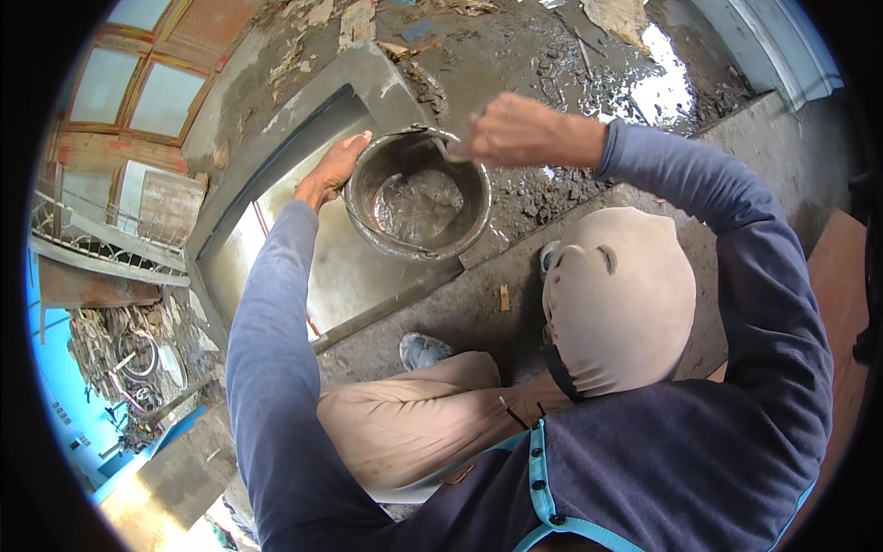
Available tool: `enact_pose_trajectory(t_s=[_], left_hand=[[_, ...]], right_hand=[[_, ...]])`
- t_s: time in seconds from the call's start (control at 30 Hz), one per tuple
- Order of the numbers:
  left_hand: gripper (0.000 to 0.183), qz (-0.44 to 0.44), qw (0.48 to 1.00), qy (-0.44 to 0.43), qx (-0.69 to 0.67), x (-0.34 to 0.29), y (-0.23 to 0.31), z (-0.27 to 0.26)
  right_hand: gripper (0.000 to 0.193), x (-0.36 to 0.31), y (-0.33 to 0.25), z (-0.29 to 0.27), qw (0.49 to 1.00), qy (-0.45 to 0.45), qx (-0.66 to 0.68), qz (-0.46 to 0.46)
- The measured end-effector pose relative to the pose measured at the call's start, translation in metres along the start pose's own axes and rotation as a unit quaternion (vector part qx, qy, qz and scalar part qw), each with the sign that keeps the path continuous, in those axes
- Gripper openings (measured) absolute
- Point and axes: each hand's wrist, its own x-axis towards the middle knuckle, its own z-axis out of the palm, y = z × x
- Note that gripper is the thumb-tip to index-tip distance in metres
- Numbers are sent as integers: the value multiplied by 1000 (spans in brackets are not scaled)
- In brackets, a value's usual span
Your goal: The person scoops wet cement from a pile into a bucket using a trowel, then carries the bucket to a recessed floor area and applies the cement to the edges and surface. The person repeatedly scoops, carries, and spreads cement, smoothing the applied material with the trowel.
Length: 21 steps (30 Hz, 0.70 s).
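Note:
A dark round bucket [391,158] stands tilted in front of me, with wet grey mortar [423,204] in its bottom. My left hand [335,169] is closed on the bucket's left rim, thumb over the edge. Above the opposite side, my right hand [517,133] is closed in a fist, slightly blurred. From that fist a trowel [449,150] reaches to the bucket's inner far-right edge; its handle is mostly hidden by my fingers.
Beneath the bucket lies a grey rectangular frame [372,74] around a smooth pale panel [354,285]. Wet mud [515,46] and debris cover the ground beyond. A wood-chip-like scrap [504,297] lies near my shoe [423,350]. Wooden window frames [138,92] stand at far left.

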Motion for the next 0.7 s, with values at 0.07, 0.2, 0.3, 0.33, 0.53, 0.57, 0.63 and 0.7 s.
enact_pose_trajectory(t_s=[0.07,0.2,0.3,0.33,0.53,0.57,0.63,0.7], left_hand=[[47,36,999,-5,16,3,5,6],[46,72,991,92,-63,17,22,14],[44,120,986,106,-53,28,42,21],[44,148,981,128,-18,33,49,28],[45,280,882,332,185,58,88,84],[45,288,875,341,188,60,94,92],[46,309,860,358,193,67,101,106],[45,328,845,360,221,77,110,115]], right_hand=[[12,-10,-19,16,998,16,53,30],[15,-36,-33,30,980,35,173,89],[19,-39,-6,21,949,102,258,149],[22,-37,6,18,957,187,181,126],[40,-54,69,26,946,48,163,276],[42,-64,72,31,921,18,222,321],[45,-80,76,40,881,34,340,328],[46,-96,79,46,840,65,413,345]])
